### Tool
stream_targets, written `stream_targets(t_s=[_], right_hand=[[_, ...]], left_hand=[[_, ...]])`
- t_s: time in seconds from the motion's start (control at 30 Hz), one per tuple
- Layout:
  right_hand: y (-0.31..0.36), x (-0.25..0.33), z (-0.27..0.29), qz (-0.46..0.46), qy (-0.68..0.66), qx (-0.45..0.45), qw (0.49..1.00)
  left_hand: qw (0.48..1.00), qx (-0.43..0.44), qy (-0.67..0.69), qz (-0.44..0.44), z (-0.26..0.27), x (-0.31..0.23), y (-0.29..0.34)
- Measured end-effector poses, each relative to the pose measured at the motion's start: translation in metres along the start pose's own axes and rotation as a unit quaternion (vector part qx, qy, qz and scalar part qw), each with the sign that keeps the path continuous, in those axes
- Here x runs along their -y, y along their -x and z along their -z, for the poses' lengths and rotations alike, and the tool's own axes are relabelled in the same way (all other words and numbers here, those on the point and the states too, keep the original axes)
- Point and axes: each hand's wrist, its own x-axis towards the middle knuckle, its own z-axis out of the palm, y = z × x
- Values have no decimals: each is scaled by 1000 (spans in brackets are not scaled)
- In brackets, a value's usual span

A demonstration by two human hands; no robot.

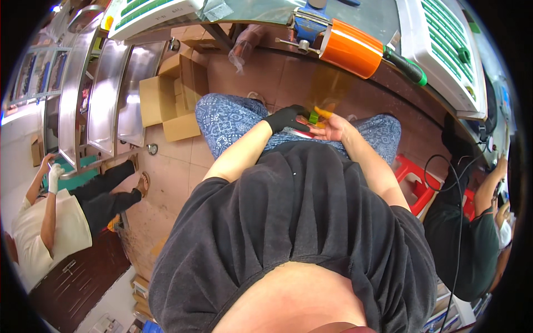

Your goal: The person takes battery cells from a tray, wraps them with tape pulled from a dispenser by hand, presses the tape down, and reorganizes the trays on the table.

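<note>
Over my lap my two hands meet at a small green piece (pixel 314 117), too small for me to name its kind. My left hand (pixel 286 119) wears a black glove with bare fingertips, closed and reaching the piece from the left. From the right comes my right hand (pixel 333 129), palm turned up, with yellow-orange covers on some fingers; its fingers bend in around the piece. Something white and red (pixel 300 132) shows just under the hands, mostly hidden. Patterned blue trousers (pixel 230 125) lie beneath.
Ahead is a bench edge with a blue vise (pixel 308 28), an orange cylinder (pixel 351 49), a black-and-green handled tool (pixel 405 65) and a white tray of green strips (pixel 452 50). An open carton (pixel 176 94) stands left, a red stool (pixel 415 180) right. People work on both sides.
</note>
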Motion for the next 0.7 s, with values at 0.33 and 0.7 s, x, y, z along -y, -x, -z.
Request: stream_targets(t_s=[0.33,0.7], right_hand=[[5,3,1,28,-7,-6,1000],[18,-5,27,195,110,-20,974]], left_hand=[[995,-57,-10,82,-11,-1,-15],[990,-58,-56,112,-21,-13,-35]])
